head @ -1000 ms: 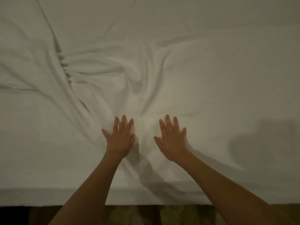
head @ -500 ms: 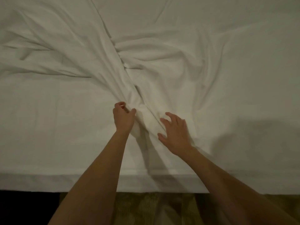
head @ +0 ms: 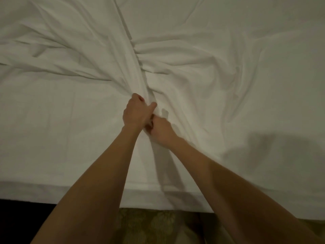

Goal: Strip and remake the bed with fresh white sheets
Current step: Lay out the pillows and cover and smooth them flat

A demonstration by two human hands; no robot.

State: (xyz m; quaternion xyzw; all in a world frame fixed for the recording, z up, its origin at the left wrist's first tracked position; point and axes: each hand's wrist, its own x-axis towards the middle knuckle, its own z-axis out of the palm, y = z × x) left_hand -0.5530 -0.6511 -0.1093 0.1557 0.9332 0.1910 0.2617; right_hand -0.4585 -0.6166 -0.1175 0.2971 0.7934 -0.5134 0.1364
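My left hand point(head: 136, 111) is fisted tight around a gathered ridge of the white sheet point(head: 228, 76), thumb pressed over the cloth, knuckles up. My right hand point(head: 161, 130) sits just below and to the right of it, touching it, fingers curled into the same bunch of fabric. The sheet covers the whole bed and fills nearly all I see. From my grip the folds fan out: long creases run toward ten o'clock, a twisted rope of cloth climbs toward twelve, and looser waves spread toward two. Toward eight and nine o'clock the sheet lies flat and smooth. The near edge of the bed point(head: 70, 194) crosses at six o'clock, the sheet hanging over it. Below that edge shows a strip of patterned carpet point(head: 158, 226), between my forearms.
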